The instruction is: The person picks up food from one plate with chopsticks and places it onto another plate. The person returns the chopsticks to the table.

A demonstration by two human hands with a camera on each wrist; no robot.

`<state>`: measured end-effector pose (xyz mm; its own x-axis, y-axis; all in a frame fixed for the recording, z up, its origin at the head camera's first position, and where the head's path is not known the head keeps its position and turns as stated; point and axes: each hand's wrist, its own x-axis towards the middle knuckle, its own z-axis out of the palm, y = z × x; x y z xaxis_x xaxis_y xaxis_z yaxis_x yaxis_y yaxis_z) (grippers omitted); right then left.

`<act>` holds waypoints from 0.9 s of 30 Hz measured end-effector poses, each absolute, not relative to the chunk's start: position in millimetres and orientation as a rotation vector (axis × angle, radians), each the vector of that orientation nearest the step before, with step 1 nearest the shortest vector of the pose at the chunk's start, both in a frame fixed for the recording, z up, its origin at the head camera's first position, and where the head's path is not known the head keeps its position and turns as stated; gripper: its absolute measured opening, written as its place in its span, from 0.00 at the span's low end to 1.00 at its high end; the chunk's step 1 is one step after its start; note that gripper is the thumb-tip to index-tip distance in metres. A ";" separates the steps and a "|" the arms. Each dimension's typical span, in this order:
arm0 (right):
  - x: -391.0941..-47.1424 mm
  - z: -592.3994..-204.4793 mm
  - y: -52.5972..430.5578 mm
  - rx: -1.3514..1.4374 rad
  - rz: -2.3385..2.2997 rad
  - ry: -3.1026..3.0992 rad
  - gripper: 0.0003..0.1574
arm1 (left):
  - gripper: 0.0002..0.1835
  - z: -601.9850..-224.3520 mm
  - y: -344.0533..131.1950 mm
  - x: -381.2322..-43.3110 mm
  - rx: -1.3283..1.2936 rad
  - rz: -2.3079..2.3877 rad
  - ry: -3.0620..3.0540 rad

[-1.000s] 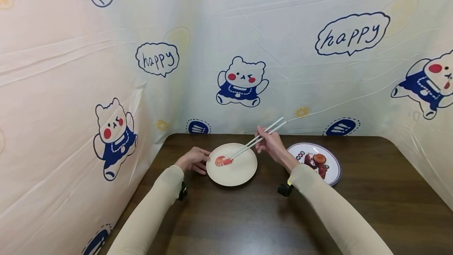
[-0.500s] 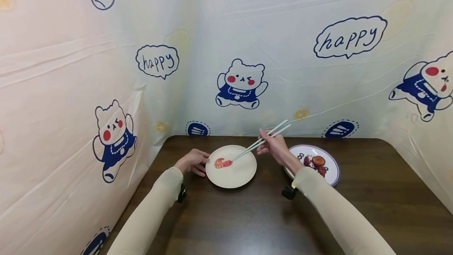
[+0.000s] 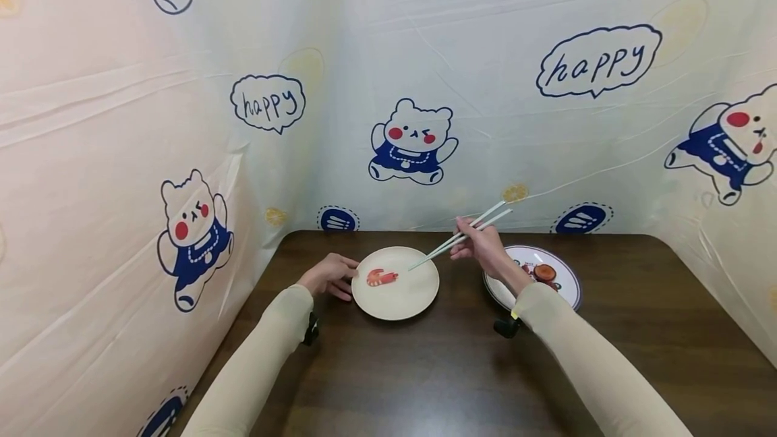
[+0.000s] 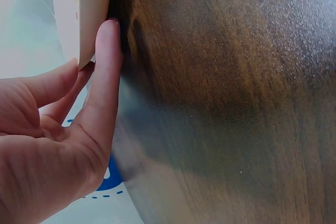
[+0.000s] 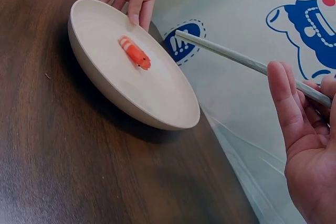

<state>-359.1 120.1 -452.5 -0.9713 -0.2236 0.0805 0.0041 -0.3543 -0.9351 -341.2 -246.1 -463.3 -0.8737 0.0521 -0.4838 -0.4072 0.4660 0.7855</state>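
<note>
Now the left hand (image 3: 332,276) pinches the cream plate (image 3: 394,307) by its rim, presumably steadying it; the right hand (image 3: 481,245) grips chopsticks (image 5: 226,52), tips clear of the shrimp (image 3: 384,280).

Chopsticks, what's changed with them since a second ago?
The right hand drew the chopsticks rightward; their tips, earlier at the end of the shrimp, now sit apart from it. Unchanged: shrimp on the cream plate, left hand holding its rim.

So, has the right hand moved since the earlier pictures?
Yes: in the head view, the right hand has shifted rightward, away from the cream plate, which stays in place.
</note>
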 end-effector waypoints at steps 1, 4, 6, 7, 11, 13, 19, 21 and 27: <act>-359.2 -452.7 121.5 -0.288 -2.459 1.701 0.25 | 0.22 -463.0 -246.2 -341.0 -0.296 1.393 2.273; -358.5 -453.6 125.7 -0.286 -2.449 1.717 0.26 | 0.23 -463.5 -246.0 -341.0 -0.297 1.385 2.271; -358.1 -454.5 128.8 -0.275 -2.448 1.712 0.27 | 0.23 -463.7 -245.8 -340.9 -0.306 1.384 2.268; -358.2 -454.8 130.5 -0.268 -2.446 1.707 0.26 | 0.23 -463.8 -245.8 -340.9 -0.307 1.382 2.268; -359.3 -454.0 136.9 -0.265 -2.462 1.662 0.26 | 0.23 -463.5 -245.8 -342.2 -0.307 1.379 2.273; -359.7 -453.2 140.0 -0.263 -2.474 1.639 0.26 | 0.23 -462.6 -245.7 -342.5 -0.305 1.376 2.282; -359.5 -450.2 150.5 -0.265 -2.465 1.671 0.24 | 0.23 -460.6 -244.9 -342.3 -0.311 1.377 2.292; -359.3 -450.0 154.5 -0.265 -2.468 1.688 0.24 | 0.23 -461.2 -244.7 -342.2 -0.309 1.376 2.291; -358.4 -450.8 167.5 -0.261 -2.494 1.670 0.26 | 0.23 -462.6 -244.4 -342.5 -0.314 1.378 2.283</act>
